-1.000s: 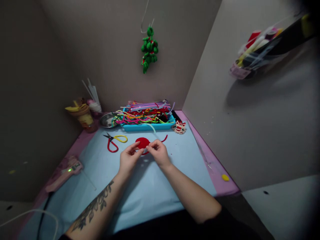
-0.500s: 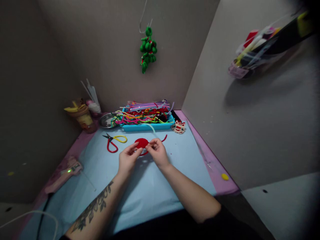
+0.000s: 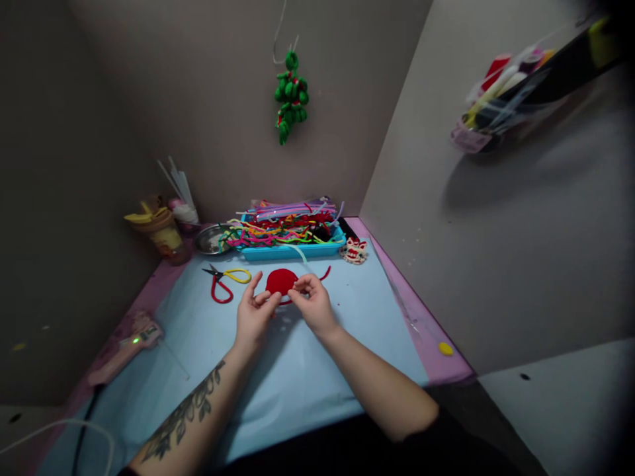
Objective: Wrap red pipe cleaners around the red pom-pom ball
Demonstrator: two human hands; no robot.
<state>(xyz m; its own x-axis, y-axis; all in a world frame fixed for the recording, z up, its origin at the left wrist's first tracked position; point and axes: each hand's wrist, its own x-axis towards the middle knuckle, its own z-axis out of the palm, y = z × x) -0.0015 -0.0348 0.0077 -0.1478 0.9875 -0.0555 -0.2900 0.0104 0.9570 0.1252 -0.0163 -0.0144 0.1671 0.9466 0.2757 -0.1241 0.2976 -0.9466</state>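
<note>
A round red coiled pipe-cleaner disc (image 3: 280,281) is held just above the light blue mat (image 3: 278,370), with a loose red tail (image 3: 325,274) curling off to its right. My left hand (image 3: 254,315) pinches the disc's lower left edge with thumb and middle fingers, its index finger raised. My right hand (image 3: 313,303) pinches the disc's right edge with curled fingers. Both hands sit side by side, nearly touching.
Behind the disc stands a blue tray (image 3: 292,251) heaped with coloured pipe cleaners. Red-and-yellow scissors (image 3: 225,280) lie to the left, a pink glue gun (image 3: 129,343) farther left, a metal dish (image 3: 211,239) and a cup (image 3: 163,235) at the back, and a small lion figure (image 3: 354,250) at the right.
My left index finger has lifted off the disc and points up. The disc has shifted slightly up and away between my fingers; my right hand has barely moved.
</note>
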